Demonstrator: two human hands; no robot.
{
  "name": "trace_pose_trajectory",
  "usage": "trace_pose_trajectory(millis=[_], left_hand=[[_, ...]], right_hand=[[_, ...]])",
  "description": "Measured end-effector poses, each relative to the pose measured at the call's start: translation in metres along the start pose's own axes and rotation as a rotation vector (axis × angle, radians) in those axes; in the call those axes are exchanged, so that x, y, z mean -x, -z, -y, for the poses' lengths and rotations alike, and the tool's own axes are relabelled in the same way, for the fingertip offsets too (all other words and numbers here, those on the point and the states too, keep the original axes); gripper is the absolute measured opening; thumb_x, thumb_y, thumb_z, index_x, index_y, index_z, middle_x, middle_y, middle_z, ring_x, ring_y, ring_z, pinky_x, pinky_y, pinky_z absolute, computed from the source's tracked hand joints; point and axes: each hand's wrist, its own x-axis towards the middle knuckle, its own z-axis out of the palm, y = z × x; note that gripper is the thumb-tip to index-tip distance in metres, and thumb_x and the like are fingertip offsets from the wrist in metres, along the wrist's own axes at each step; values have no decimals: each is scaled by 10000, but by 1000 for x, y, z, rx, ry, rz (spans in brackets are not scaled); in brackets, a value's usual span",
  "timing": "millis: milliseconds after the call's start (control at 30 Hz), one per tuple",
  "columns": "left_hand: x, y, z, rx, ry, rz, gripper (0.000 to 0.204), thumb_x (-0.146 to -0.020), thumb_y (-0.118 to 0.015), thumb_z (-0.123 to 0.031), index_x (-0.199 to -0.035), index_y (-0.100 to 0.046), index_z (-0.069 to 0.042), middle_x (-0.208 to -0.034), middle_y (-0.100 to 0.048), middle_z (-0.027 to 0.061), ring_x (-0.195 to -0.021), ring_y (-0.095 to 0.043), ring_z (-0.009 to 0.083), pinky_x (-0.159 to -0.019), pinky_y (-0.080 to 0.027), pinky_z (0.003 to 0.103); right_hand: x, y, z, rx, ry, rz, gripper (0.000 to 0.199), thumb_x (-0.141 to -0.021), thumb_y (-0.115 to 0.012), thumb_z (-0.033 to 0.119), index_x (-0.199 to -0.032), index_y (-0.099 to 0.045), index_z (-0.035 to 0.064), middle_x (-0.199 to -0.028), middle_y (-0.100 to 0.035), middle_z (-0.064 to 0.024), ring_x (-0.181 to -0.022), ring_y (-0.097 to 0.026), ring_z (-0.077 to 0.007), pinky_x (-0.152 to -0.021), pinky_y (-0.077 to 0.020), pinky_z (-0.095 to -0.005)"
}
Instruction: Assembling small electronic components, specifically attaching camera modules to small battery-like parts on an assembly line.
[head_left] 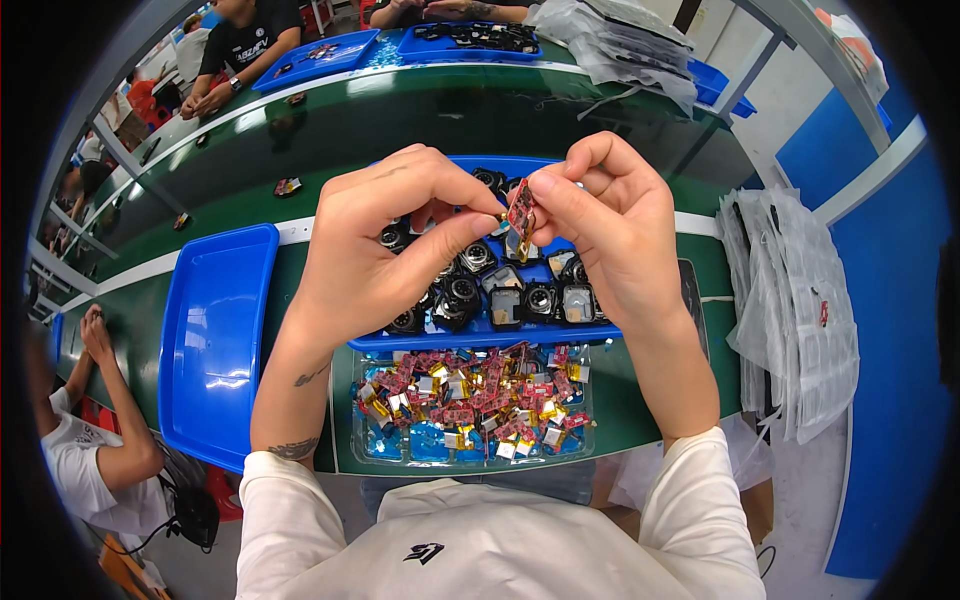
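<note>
My right hand [622, 235] pinches a small red circuit board [521, 207] between thumb and fingers, above a blue tray. A yellowish tab hangs from the board's lower end. Thumb and forefinger of my left hand [385, 225] are pressed together at the board's left edge, on a tiny part too small to name. Under both hands, the blue tray [470, 341] holds many black watch-like housings [540, 299]. Nearer to me, a transparent plastic tray [400, 461] is heaped with red circuit boards [462, 415] that have silver and yellow pieces attached.
A blue tray [215, 350] with a bare bottom lies at left. Stacked translucent plastic trays [795, 300] stand at right, with more at the far right [620, 50]. Loose parts lie on the green conveyor [330, 160]. Other people sit across and at left.
</note>
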Motion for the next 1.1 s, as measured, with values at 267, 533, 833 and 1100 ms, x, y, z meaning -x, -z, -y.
trace_pose_trajectory(millis=[267,533,833,1100], left_hand=[[-4,2,-1,-132,-196,28,113,-721,-719,41,-816,-661,21,-779,-645,90,-682,-560,143,-550,-414,245],[4,0,-3,231,215,12,83,-754,-703,60,-826,-663,57,-807,-652,97,-732,-583,139,-627,-448,240],[3,-3,-7,481,504,-18,71,-791,-678,48,-860,-673,61,-847,-656,108,-798,-616,136,-729,-491,246],[2,-1,-5,438,390,6,52,-804,-668,35,-850,-672,57,-853,-656,110,-800,-607,140,-740,-484,250]], right_hand=[[-1,1,0,-3,-67,38,164,-833,-682,21,-883,-527,5,-828,-664,-126,-697,-658,-129,-599,-558,-228],[4,-5,-1,212,160,-83,164,-816,-682,-23,-861,-526,2,-836,-658,-106,-712,-640,-100,-615,-550,-220],[10,-11,-11,491,478,-169,160,-795,-685,-57,-828,-540,1,-831,-657,-81,-764,-641,-94,-667,-530,-208],[9,-12,-6,482,425,-151,147,-797,-681,-59,-824,-548,-2,-820,-656,-73,-748,-632,-85,-645,-525,-205]])
